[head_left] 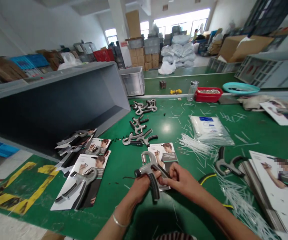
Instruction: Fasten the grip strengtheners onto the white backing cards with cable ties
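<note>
In front of me a grey-and-black hand grip strengthener (147, 167) lies against a printed backing card (170, 155), its coil spring toward the upper left. My left hand (142, 186) is closed around the card and strengthener from below; the strengthener hides most of its fingers. My right hand (180, 178) is closed at the strengthener's right handle, thumb and fingers pinched together near the card's lower edge. Whatever small thing it pinches is hidden. Left of my hands, a strengthener (84, 181) rests on a printed card. Several loose strengtheners (140, 138) lie beyond my hands.
A large grey bin (114, 90) lies tipped at the left, carded strengtheners by its opening. White cable ties (196, 145) are scattered on the green table beside a plastic bag (208, 128). At right, a strengthener (227, 163) touches stacked cards (276, 186). A red tray (208, 96) stands farther back.
</note>
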A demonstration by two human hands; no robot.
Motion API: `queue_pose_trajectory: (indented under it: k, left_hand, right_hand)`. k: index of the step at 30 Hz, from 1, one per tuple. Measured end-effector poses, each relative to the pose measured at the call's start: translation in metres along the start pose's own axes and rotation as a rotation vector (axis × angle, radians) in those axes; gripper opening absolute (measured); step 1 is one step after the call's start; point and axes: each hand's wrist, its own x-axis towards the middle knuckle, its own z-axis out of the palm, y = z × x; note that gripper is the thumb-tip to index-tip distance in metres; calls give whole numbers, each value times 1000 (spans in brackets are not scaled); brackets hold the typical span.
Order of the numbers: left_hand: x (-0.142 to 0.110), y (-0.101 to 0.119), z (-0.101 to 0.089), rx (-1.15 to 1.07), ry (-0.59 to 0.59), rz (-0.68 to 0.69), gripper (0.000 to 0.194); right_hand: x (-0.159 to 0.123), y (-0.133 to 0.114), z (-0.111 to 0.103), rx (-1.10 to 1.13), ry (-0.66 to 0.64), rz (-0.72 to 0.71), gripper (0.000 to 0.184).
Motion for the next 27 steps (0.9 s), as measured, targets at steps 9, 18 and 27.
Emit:
queue_pose_trajectory:
  k: [9, 18, 27]
  left_hand:
    - [69, 28, -31, -29, -105, 135, 48]
    - [72, -14, -52, 719, -152, 401, 22]
    - [101, -1, -19, 777, -79, 496, 19]
  right_hand:
    - [34, 16, -20, -262, 274, -4, 25]
    - [13, 37, 4, -575, 137, 114, 20]
    - [19, 41, 12, -611, 142, -208, 9]
